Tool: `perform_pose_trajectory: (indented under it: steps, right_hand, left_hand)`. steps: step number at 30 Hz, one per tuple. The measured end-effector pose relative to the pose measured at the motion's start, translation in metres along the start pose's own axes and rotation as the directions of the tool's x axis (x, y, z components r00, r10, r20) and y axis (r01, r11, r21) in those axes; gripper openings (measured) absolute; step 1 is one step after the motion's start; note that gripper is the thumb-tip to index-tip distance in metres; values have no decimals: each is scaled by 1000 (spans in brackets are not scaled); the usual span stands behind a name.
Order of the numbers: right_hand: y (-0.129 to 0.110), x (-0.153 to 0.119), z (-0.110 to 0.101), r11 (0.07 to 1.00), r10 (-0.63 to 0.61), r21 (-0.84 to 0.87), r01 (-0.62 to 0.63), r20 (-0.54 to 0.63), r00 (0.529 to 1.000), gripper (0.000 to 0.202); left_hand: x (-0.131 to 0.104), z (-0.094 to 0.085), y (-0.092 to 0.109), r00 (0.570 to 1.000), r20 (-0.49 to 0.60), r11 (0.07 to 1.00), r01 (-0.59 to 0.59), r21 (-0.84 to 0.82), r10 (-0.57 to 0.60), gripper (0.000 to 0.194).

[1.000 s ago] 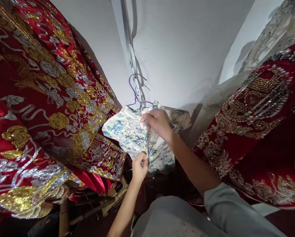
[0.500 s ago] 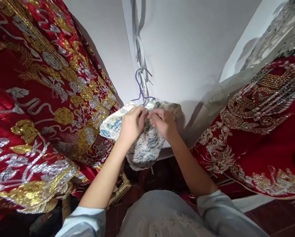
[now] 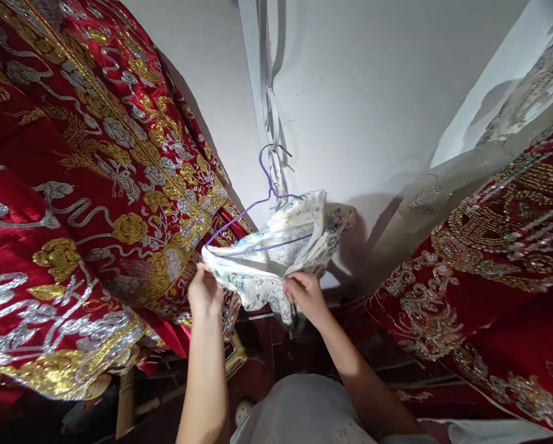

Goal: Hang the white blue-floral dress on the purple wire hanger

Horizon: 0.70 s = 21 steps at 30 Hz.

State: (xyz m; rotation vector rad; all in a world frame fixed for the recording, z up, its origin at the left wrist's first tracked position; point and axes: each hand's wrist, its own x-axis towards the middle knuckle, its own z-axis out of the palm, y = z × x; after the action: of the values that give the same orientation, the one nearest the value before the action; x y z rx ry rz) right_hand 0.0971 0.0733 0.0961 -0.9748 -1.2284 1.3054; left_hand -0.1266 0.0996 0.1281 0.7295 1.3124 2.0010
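A white blouse with blue and green floral print (image 3: 258, 287) hangs partly on a purple wire hanger (image 3: 268, 186). Its left side has come off the hanger's left shoulder, which lies bare, while the right side still covers the other end. My left hand (image 3: 205, 293) pinches the garment's edge at the hanger's left tip. Lower down at the middle, my right hand (image 3: 304, 293) grips the front edge of the blouse. The neckline gapes, and the hanger's lower bar crosses the opening. The hanger hooks onto a white ring chain (image 3: 274, 123) against the wall.
A red robe with gold and silver embroidery (image 3: 133, 166) hangs close on the left. On the right hangs a red beaded garment (image 3: 494, 296), with sheer pale fabric (image 3: 415, 197) behind it. A white wall (image 3: 364, 80) stands ahead. Wooden legs (image 3: 125, 401) show at lower left.
Both hands were together at the blouse's front; my left hand has moved left and down, and my right slightly down. The blouse has opened and slipped off the hanger's left shoulder.
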Motion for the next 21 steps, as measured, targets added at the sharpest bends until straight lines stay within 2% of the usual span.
perform_pose_trajectory:
  steps: [1,2,4,6,7,9,12,13,15,17,18,19,20,21]
  right_hand:
    - [2,-2,-5,1000,10,10,-10,2,1000,22]
    - [5,-3,-11,1000,19,11,-19,7,1000,23]
    - [11,-4,-25,998,51,-33,-50,36,998,24]
    - [18,-4,-38,984,108,-153,-92,96,989,27]
    - [20,-4,-44,969,130,-225,-101,118,985,29]
    - [23,-6,-52,942,131,-325,-84,127,983,33]
    - [22,-10,-56,956,123,-285,-71,169,978,43]
    - [21,-12,-57,969,151,-228,-99,225,963,49]
    - [18,-15,-58,977,209,-116,-177,381,901,55]
    - [15,-16,-60,973,224,-72,-219,521,824,40]
    - [12,-16,-61,972,227,-79,-222,563,795,29]
    - [9,-16,-62,971,232,-98,-216,588,775,21]
    - [4,-15,-62,973,231,-118,-200,588,775,18]
    - [-2,-14,-62,977,212,-133,-166,571,793,17]
  left_hand:
    - [-11,-4,-14,993,4,993,121,-5,-121,30]
    - [-23,-6,-27,973,56,974,225,11,-225,30]
    - [-49,-7,-47,948,108,955,296,37,-298,34]
    - [-74,-2,-56,922,225,949,306,77,-315,37]
    - [-85,2,-57,898,311,950,295,98,-311,37]
    - [-103,12,-54,823,494,960,248,133,-281,35]
    - [-125,31,-43,717,662,973,101,209,-217,33]
    - [-130,36,-41,696,692,970,28,243,-193,31]
    - [-136,43,-38,686,716,948,-126,292,-129,29]
    - [-136,42,-38,705,707,920,-236,312,-59,25]
    - [-134,40,-38,704,708,912,-255,323,-54,23]
    - [-132,36,-37,686,723,910,-245,334,-81,24]
    - [-130,30,-36,644,752,912,-214,349,-137,29]
    - [-129,25,-35,579,787,911,-173,374,-213,34]
